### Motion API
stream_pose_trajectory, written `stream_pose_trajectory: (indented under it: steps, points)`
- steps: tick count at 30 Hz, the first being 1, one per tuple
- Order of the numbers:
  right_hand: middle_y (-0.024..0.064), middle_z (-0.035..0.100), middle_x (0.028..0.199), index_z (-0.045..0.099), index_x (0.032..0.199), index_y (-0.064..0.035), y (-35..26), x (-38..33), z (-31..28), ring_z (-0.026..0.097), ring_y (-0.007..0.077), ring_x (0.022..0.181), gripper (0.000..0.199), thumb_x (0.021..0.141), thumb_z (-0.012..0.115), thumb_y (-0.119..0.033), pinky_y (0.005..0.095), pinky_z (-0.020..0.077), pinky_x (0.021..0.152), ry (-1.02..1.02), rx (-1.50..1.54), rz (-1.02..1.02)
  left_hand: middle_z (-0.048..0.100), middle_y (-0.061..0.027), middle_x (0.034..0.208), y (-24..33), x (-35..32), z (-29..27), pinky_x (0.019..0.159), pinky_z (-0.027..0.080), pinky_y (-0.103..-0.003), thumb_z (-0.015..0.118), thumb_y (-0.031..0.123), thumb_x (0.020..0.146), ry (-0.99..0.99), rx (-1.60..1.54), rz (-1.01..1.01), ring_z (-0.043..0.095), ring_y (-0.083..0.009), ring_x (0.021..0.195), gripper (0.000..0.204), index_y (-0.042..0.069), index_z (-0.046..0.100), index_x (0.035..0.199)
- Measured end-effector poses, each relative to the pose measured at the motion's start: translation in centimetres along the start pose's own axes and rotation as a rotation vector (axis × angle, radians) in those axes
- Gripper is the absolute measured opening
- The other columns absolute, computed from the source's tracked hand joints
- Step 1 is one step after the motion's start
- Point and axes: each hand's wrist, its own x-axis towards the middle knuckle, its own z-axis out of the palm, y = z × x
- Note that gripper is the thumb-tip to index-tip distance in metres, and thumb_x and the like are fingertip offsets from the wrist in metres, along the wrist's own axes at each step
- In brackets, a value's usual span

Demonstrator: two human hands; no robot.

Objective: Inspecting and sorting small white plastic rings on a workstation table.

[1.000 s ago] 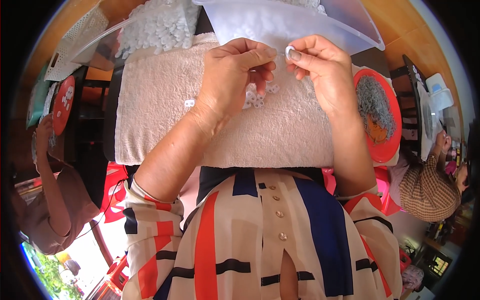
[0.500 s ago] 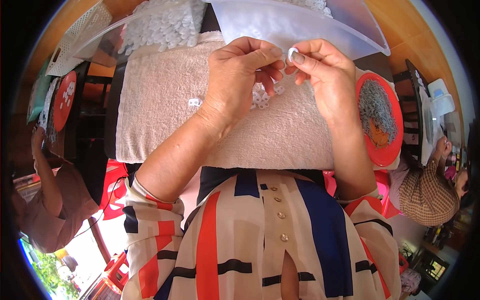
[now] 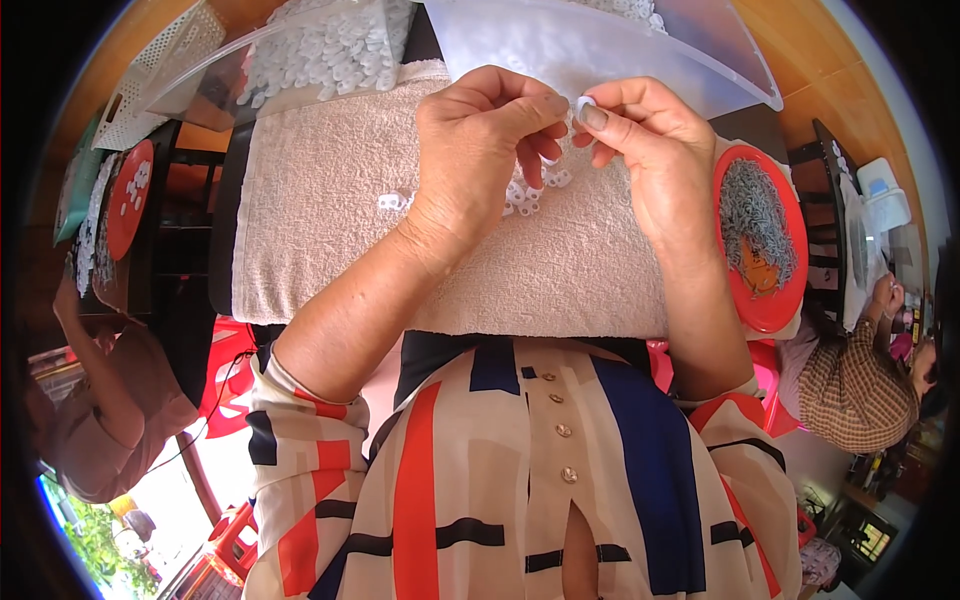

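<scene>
Above the far part of a beige towel (image 3: 320,250), my two hands meet at the fingertips. My right hand (image 3: 665,140) pinches a small white plastic piece (image 3: 582,104) between thumb and forefinger. The thumb and forefinger of my left hand (image 3: 480,125) are pressed together beside it; whatever they grip is too small to make out. Several loose white plastic pieces with holes (image 3: 524,198) lie on the towel beneath the hands, partly hidden by my left hand. A few similar pieces (image 3: 392,202) sit left of my left wrist.
A red oval tray (image 3: 797,225) of small grey metal parts (image 3: 752,205) stands right of the towel. Beyond it are a translucent bin (image 3: 680,65) and a clear bin (image 3: 190,95) of white pieces (image 3: 325,60). People work at tables on both sides.
My left hand has risen slightly and its fingertips have come nearer the white piece. My right hand has barely moved. The person at left has shifted an arm.
</scene>
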Motion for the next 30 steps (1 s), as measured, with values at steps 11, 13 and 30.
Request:
stream_pose_trajectory:
  steps: [11,13,30]
  points:
    - [0.0098,0.068,0.086,0.064,0.099,0.0034,0.0,0.0,0.1,0.064,0.0154,0.076,0.015,0.089,0.062,-0.007,0.0239,0.0436,0.063,-0.029,0.082,0.021,0.067,-0.0114,0.073,-0.1,-0.1,0.3,0.044,0.046,-0.022,0.067,0.005,0.086,-0.033,-0.084,0.01,0.062,-0.0132,0.06,0.01,-0.004,0.062,0.085]
    - [0.0098,0.068,0.085,0.064,0.099,0.0032,-0.1,0.2,-0.2,0.064,0.0155,0.075,0.015,0.089,0.062,-0.008,0.024,0.0436,0.063,-0.045,0.136,0.04,0.067,-0.0114,0.074,0.0,-0.1,0.3,0.044,0.047,-0.023,0.067,0.006,0.086,-0.058,-0.108,0.013,0.062,-0.0135,0.06,0.011,-0.004,0.062,0.085]
    - [0.0044,0.057,0.064,0.061,0.086,0.0023,-1.4,-0.2,-1.6,0.054,0.0105,0.052,0.018,0.089,0.065,-0.015,0.019,0.0339,0.045,-0.217,0.251,0.041,0.068,-0.0101,0.079,0.3,-0.9,1.2,0.051,0.046,-0.021,0.065,0.008,0.09,-0.305,0.041,0.266,0.064,-0.0134,0.068,0.02,-0.003,0.062,0.106]
